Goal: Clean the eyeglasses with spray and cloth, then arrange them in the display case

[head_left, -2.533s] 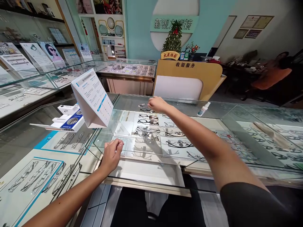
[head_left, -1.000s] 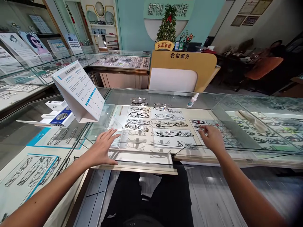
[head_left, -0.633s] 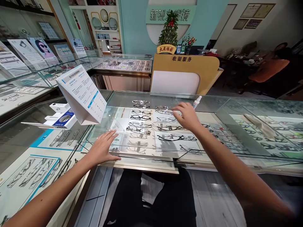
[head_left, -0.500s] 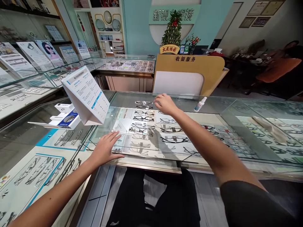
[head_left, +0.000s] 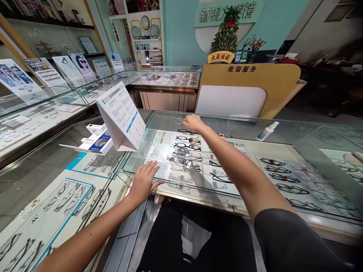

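Observation:
My right hand (head_left: pixel 193 124) reaches to the far part of the glass countertop (head_left: pixel 244 126), its fingers curled and closed on the right side of a pair of thin-rimmed eyeglasses (head_left: pixel 178 121). The left part of the frame shows past the fingers; the rest is hidden. My left hand (head_left: pixel 144 179) lies open near the counter's front edge, fingers stretched out and thumb apart, holding nothing. Between the hands, several dark-framed eyeglasses (head_left: pixel 187 146) are lined up in a column, seen on or through the glass.
A white folded sign (head_left: pixel 121 117) stands at left beside an opened white-and-blue box (head_left: pixel 100 143). Toward the right stands a small spray bottle (head_left: pixel 267 131). More eyeglasses (head_left: pixel 280 170) fill the showcase at right. A yellow cashier desk (head_left: pixel 283 81) is behind the counter.
My right hand has closed on the thin-rimmed eyeglasses, where it hovered just right of them before. My left hand stays on the glass. The view has turned left.

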{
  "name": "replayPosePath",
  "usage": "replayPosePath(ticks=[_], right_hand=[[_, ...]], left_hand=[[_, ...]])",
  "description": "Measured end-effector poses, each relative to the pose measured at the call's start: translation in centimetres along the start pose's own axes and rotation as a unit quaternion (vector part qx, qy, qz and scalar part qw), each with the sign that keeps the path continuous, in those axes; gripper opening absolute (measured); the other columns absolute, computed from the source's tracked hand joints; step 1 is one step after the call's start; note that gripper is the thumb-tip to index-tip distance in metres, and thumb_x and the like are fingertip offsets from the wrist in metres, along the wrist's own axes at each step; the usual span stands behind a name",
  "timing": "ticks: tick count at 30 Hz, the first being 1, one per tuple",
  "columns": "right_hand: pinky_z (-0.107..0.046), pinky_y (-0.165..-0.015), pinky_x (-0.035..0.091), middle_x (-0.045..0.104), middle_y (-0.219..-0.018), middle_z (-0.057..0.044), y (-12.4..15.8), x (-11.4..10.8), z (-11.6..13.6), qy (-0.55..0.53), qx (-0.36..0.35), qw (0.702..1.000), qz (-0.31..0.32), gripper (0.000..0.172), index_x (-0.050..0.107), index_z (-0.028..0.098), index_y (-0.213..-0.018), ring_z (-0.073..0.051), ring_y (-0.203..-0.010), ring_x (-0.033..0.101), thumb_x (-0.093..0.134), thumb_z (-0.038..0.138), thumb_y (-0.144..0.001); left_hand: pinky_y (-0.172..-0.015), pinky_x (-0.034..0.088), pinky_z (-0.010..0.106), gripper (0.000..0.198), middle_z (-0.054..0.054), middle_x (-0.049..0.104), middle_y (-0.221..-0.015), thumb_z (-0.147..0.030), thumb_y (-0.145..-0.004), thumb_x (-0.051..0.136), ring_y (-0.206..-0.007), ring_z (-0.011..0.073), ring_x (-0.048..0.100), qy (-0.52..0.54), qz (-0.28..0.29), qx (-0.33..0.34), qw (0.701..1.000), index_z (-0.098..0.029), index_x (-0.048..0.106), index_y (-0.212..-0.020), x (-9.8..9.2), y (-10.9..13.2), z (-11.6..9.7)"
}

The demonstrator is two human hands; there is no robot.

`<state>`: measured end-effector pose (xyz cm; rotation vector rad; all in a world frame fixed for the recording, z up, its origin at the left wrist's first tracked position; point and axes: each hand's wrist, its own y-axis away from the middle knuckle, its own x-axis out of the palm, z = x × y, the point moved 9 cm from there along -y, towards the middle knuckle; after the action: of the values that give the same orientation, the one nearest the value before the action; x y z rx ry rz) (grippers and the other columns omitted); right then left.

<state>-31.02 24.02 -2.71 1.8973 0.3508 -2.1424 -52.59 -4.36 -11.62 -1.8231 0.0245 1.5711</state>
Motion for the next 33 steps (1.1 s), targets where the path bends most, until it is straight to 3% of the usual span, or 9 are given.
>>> replayPosePath(ticks=[4,9,12,16,19,23,28,31,33], right_hand=[[-0.036,-0.098,0.045,0.085,-0.117,-0.013,2.5,-0.4,5.2,-0.054,-0.041,0.998,0.001,0.056,0.085,0.020,-0.114,-0.031,-0.116,0.069,0.041,0.054,-0.114],[-0.032,-0.078,0.044,0.084,-0.093,-0.010,7.2,2.1,13.7,-0.184,-0.087,0.977,0.064,0.058,0.083,0.018,-0.090,-0.025,-0.090,0.073,0.047,0.056,-0.113],[-0.032,-0.084,0.044,0.083,-0.093,-0.010,8.7,3.0,16.7,-0.168,-0.088,0.981,0.046,0.058,0.081,0.019,-0.081,-0.027,-0.100,0.072,0.050,0.056,-0.112],[-0.034,-0.098,0.043,0.083,-0.116,-0.009,9.0,3.8,18.4,-0.144,-0.088,0.986,0.013,0.056,0.084,0.017,-0.095,-0.027,-0.115,0.067,0.051,0.059,-0.112],[-0.034,-0.099,0.044,0.084,-0.122,-0.004,8.5,4.5,18.6,-0.134,-0.085,0.987,0.003,0.053,0.084,0.021,-0.102,-0.026,-0.117,0.064,0.056,0.064,-0.109],[-0.037,-0.100,0.045,0.085,-0.124,-0.001,7.9,5.1,18.6,-0.132,-0.082,0.988,0.005,0.058,0.085,0.024,-0.096,-0.026,-0.115,0.067,0.054,0.072,-0.107],[-0.041,-0.109,0.046,0.081,-0.135,0.001,10.4,3.3,16.9,-0.163,-0.086,0.982,-0.027,0.043,0.085,0.034,-0.113,-0.029,-0.125,0.068,0.059,0.069,-0.107],[-0.041,-0.118,0.043,0.076,-0.138,0.001,14.0,0.5,12.2,-0.200,-0.103,0.970,-0.091,0.034,0.081,0.035,-0.120,-0.027,-0.136,0.063,0.058,0.059,-0.111],[-0.041,-0.120,0.041,0.073,-0.141,-0.004,17.1,-2.5,5.7,-0.224,-0.083,0.956,-0.172,0.033,0.081,0.033,-0.122,-0.026,-0.136,0.062,0.057,0.053,-0.113]], left_hand=[[-0.116,0.054,0.054,0.040,0.019,0.072,-0.155,-0.039,-0.107,0.071,-0.147,0.0380,0.066,-0.006,-0.007,-0.011,1.000,-0.016,0.071,-0.140,0.2,0.2,-0.3],[-0.117,0.052,0.056,0.042,0.020,0.071,-0.156,-0.044,-0.108,0.068,-0.148,0.0398,0.065,0.011,0.017,-0.024,1.000,-0.017,0.072,-0.140,0.5,0.0,0.1],[-0.116,0.053,0.056,0.043,0.020,0.072,-0.154,-0.049,-0.107,0.068,-0.146,0.0404,0.066,0.027,0.013,-0.023,0.999,-0.019,0.073,-0.138,0.3,-0.1,0.5],[-0.110,0.057,0.053,0.043,0.023,0.074,-0.146,-0.052,-0.106,0.070,-0.138,0.0403,0.070,0.024,-0.023,-0.011,0.999,-0.017,0.072,-0.130,-0.1,0.1,0.9],[-0.103,0.060,0.051,0.041,0.025,0.073,-0.140,-0.054,-0.105,0.071,-0.126,0.0405,0.074,0.005,-0.042,-0.028,0.999,-0.017,0.071,-0.124,0.0,0.4,1.3],[-0.099,0.061,0.052,0.039,0.025,0.072,-0.133,-0.052,-0.106,0.070,-0.121,0.0416,0.074,-0.011,-0.054,-0.020,0.998,-0.016,0.069,-0.121,0.1,0.5,1.2],[-0.098,0.061,0.050,0.036,0.023,0.072,-0.135,-0.053,-0.105,0.070,-0.121,0.0405,0.074,-0.011,-0.046,-0.024,0.999,-0.019,0.067,-0.119,0.2,0.3,1.4],[-0.098,0.061,0.051,0.036,0.023,0.071,-0.138,-0.053,-0.106,0.068,-0.124,0.0417,0.074,-0.005,-0.047,-0.014,0.999,-0.020,0.064,-0.119,0.1,0.3,1.4],[-0.097,0.062,0.052,0.034,0.023,0.071,-0.132,-0.053,-0.107,0.067,-0.124,0.0423,0.075,0.000,-0.053,-0.007,0.999,-0.020,0.063,-0.117,0.0,0.3,1.3]])
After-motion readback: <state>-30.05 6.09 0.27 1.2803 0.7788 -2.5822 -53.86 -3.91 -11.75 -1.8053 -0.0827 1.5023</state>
